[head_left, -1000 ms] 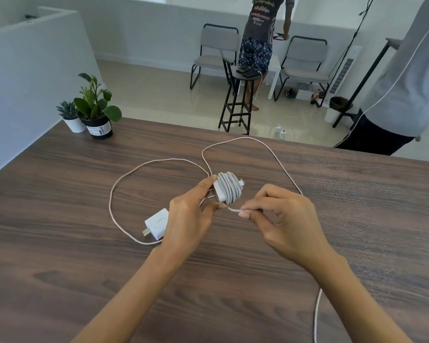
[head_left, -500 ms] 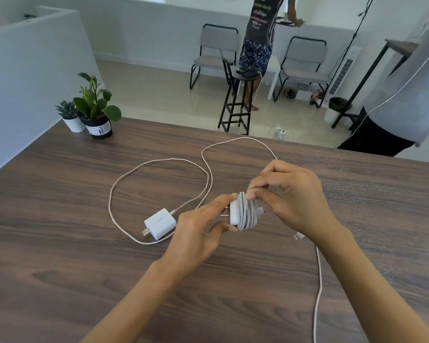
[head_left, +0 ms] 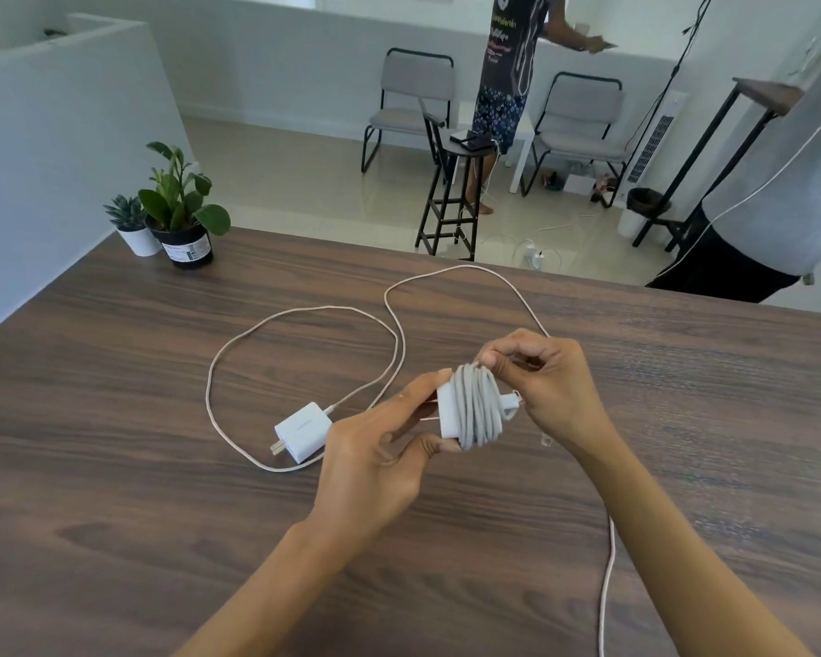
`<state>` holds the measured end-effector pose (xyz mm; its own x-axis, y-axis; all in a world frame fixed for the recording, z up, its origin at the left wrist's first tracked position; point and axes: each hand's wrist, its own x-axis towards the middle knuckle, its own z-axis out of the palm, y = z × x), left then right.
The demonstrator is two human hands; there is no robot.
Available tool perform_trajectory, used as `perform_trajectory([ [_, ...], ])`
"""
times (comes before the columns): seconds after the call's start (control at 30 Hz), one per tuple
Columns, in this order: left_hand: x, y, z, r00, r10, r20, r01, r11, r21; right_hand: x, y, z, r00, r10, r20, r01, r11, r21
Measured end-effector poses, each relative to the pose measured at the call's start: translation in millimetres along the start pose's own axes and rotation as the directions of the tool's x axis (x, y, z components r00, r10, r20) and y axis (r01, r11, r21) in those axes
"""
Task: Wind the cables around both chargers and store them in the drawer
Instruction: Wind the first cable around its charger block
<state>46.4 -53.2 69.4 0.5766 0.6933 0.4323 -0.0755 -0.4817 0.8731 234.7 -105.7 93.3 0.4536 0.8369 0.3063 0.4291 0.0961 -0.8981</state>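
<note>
Just one view here, a wide-angle cam worn on the person's head, so nothing overlaps with a second angle. It looks forward and down over a dark wooden table (head_left: 115,467), with both forearms coming in from the bottom edge and the left hand (head_left: 375,462) and right hand (head_left: 551,386) sitting close up around mid-frame. The tilt is shallow enough that the far table edge shows, and past it the floor, two grey chairs (head_left: 413,97) against a white wall, and a black stool (head_left: 451,201). Straight lines bow toward the edges, typical fisheye stretch. Two potted plants (head_left: 171,211) sit at the far-left corner.
</note>
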Motion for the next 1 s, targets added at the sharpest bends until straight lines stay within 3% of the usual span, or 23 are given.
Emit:
perform_trajectory([
  [0.13, 1, -4, -2, 0.998, -0.056, -0.012, 0.055, 0.996, -0.077, -11, 9, 9, 0.992, 0.121, 0.035, -0.121, 0.993, 0.009],
  [0.37, 2, -1, -4, 0.997, -0.082, -0.015, 0.080, 0.992, -0.098, -9, 6, 12, 0.990, 0.129, -0.061, -0.128, 0.992, 0.010],
  [0.53, 14, 6, -9, 0.983, -0.140, -0.115, 0.121, 0.980, -0.158, -18, 7, 20, 0.990, 0.132, -0.041, -0.135, 0.986, -0.092],
  [0.63, 18, 6, -11, 0.970, -0.173, -0.169, 0.153, 0.980, -0.129, -28, 8, 28, 0.990, 0.116, -0.086, -0.134, 0.959, -0.251],
  [0.8, 24, -6, -13, 0.939, -0.226, -0.261, 0.201, 0.973, -0.117, -50, 3, 37, 0.999, -0.026, -0.020, 0.013, 0.874, -0.485],
  [1.0, 17, -20, -12, 0.960, -0.160, -0.228, 0.188, 0.976, 0.106, -58, -10, 35, 0.982, -0.185, 0.034, 0.169, 0.795, -0.582],
])
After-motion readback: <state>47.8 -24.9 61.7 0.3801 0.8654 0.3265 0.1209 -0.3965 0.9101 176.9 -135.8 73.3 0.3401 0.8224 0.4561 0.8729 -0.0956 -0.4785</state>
